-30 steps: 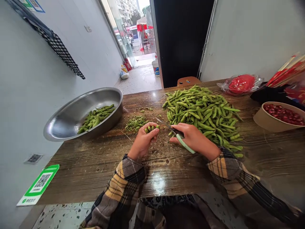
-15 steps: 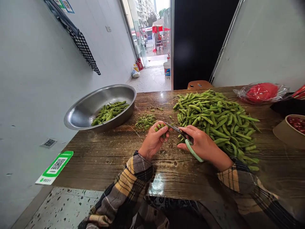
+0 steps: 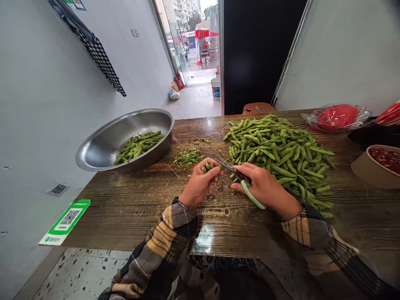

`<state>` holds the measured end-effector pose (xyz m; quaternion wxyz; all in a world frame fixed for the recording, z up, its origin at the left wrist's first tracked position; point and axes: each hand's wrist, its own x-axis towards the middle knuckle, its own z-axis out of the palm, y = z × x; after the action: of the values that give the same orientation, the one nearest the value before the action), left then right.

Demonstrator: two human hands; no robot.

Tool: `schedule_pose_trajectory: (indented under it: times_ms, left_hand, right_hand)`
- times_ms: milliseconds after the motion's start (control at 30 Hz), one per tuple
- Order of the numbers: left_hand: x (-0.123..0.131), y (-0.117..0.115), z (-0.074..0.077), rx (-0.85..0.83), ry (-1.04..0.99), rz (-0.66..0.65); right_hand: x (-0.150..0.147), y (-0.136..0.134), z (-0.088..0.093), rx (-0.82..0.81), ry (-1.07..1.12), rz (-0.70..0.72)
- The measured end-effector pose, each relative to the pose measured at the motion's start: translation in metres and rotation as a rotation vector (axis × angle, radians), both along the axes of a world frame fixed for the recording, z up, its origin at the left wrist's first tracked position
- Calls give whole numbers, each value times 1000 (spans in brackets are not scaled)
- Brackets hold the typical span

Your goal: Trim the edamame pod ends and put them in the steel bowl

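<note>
Between the thumb and fingers of my left hand (image 3: 201, 181) are green edamame pods (image 3: 207, 167), their ends poking out past the fingertips. My right hand (image 3: 261, 185) grips scissors (image 3: 250, 193) with pale green handles and dark blades. The blades reach left to the pods at my left fingertips. Just beyond my right hand lies a large heap of edamame pods (image 3: 281, 152). A small pile of cut pod tips (image 3: 188, 158) sits on the wood past my left hand.
A big steel basin (image 3: 125, 125) at the left rear holds several pods. On the wooden table (image 3: 125, 216) lie a green QR-code card (image 3: 67, 221) at the left edge, a red bundle in clear plastic (image 3: 339, 116) and a paper bowl (image 3: 371, 173) of dark red pieces at the right.
The whole view has shifted slightly, so things appear a little further left. Both hands keep nearly the same pose, with the blades still at the pods.
</note>
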<state>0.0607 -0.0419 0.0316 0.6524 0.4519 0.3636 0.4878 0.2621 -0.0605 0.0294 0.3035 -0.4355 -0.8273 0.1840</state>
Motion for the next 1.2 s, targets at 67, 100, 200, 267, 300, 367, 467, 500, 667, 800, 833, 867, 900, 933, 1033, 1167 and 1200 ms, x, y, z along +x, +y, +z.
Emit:
schedule_pose_trajectory:
  times_ms: [67,100,200,267,300,367,467,500,667,800,833,867,900,933,1033,1167,1200]
  left_hand:
    - [-1,2,-1,8,-4,13]
    - [-2,3,-2,10,-5,23]
    - [-4,6,-3,-2,-24,60]
    - [-6,8,-2,-39,-63,78]
    - [-7,9,-1,-65,-87,83]
    - [-9,10,1,-113,-129,86]
    - [-10,12,2,-152,-154,58]
    - [-10,13,2,-153,-149,44]
    - [2,15,-9,-29,120,1]
    - [19,15,-17,333,676,-8]
    - [24,16,-19,430,798,-5]
    - [28,16,-20,509,896,-2]
    - [32,17,-21,567,968,2]
    - [35,19,-21,605,1019,8]
    - [46,25,-22,665,1108,45]
    - [59,30,-21,686,1246,14]
    - [61,30,-21,685,1269,-5]
  right_hand:
    - [0,0,0,-3,-8,8]
    - [0,0,0,-6,-11,11]
    - [0,2,0,-17,0,25]
    - [2,3,3,-15,74,-7]
    - [4,4,5,-11,129,-43]
    - [9,6,10,9,260,-183]
    - [16,9,17,-53,447,-296]
    - [18,10,19,-78,501,-313]
    - [19,14,15,-107,629,-301]
    - [17,17,9,-75,596,-282]
    - [17,17,8,-70,587,-282]
    - [17,18,8,-66,582,-280]
    - [16,18,8,-63,578,-276]
    - [16,18,9,-59,572,-271]
    - [15,17,10,-43,545,-256]
    - [16,18,9,-25,533,-257]
    - [16,19,8,-22,530,-259]
